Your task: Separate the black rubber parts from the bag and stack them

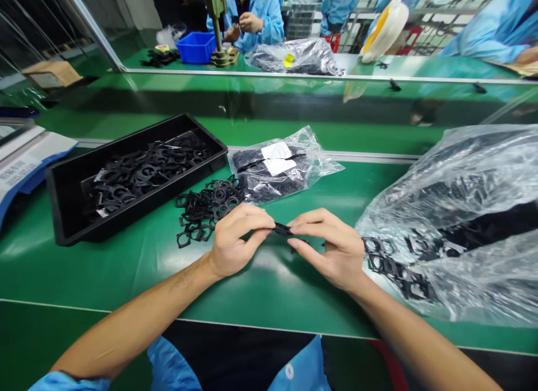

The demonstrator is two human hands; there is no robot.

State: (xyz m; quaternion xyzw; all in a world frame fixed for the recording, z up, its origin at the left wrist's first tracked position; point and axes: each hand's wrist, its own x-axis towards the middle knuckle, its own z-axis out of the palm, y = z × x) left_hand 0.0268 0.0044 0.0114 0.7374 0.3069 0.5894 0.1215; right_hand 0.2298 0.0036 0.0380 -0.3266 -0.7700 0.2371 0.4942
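One black part [281, 229] pinched by left hand [235, 240] and right hand [334, 248], tray [71, 195] of rings [148, 170], bag [483, 273] of frames [390, 266]

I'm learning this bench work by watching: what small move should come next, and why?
Probably close the thumb of the right hand onto the small black part to steady it: the left hand pinches one end, while the right fingertips meet the other and that thumb seems to sit just below, apart.
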